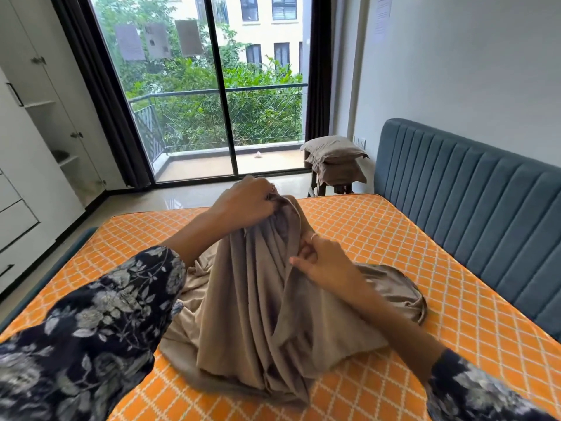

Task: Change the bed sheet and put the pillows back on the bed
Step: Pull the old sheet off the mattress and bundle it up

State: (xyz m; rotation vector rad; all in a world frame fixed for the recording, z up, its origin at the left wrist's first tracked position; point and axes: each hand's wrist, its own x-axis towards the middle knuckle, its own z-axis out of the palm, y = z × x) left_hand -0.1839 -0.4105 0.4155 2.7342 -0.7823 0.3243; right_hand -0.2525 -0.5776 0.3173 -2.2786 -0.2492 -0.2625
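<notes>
1. Taupe cloth, the sheet [258, 302], lies bunched in the middle of the bare orange mattress [425, 268], its gathered length running from the near edge up toward the window.
2. The left hand [246, 202] grips the far, raised end of the bunch, fingers curled round the fabric.
3. The right hand [321, 262] pinches a fold lower down on the right side, nearer the body, so the two grips sit along the sheet's length and not across it.
4. Spreading likely calls for drawing the hands apart sideways to find an edge.
5. The pillows [334, 159] are stacked on a stool beside the blue headboard [470, 189], well apart from the sheet.
</notes>
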